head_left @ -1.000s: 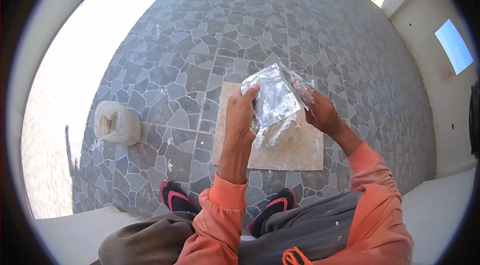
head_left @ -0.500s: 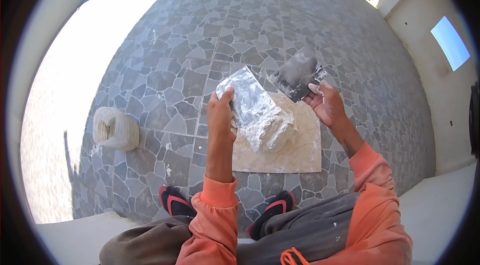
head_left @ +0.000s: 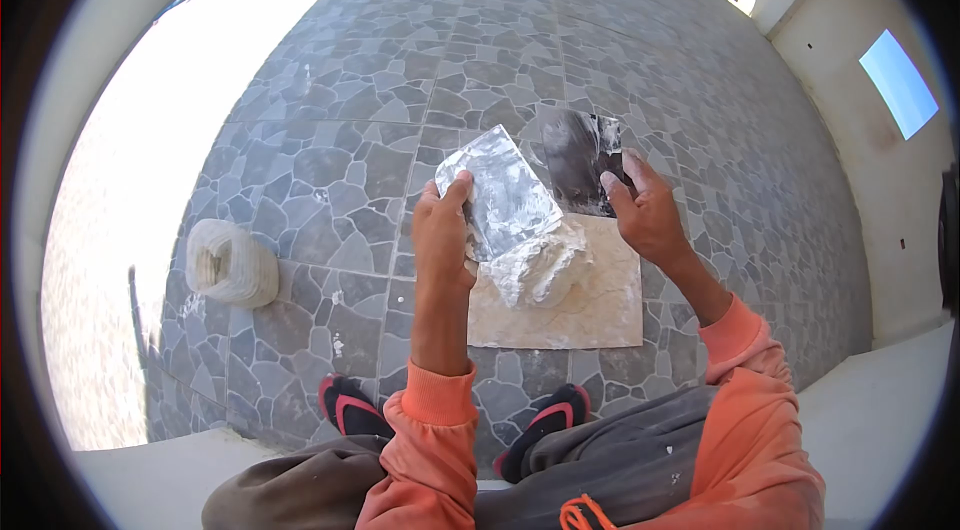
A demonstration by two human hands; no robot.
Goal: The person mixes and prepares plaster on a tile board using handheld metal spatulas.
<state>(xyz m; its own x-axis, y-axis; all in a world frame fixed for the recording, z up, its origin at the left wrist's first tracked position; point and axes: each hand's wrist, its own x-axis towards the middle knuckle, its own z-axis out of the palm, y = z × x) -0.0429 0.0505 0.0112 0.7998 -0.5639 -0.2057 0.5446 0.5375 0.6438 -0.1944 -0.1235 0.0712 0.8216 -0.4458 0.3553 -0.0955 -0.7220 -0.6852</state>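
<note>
My left hand is closed on a thin silvery scraper plate smeared with white paste, thumb on its upper face. In my right hand a dark rectangular scraper plate is gripped at its right edge, with pale streaks across its face. The two plates are apart, their near edges close together. Below them a heap of white plaster rests on a square beige tile. The silvery plate's lower edge overlaps the top of the heap in this view.
A whitish ribbed plastic container, open at the top, stands on the stone-patterned floor to the left. My feet in black and red sandals are just before the tile. A pale wall rises at the right.
My right hand has turned the dark plate more upright and shifted it slightly left, with its streaked face showing differently. The silvery plate has tilted a little and sits slightly clear of its earlier spot.
</note>
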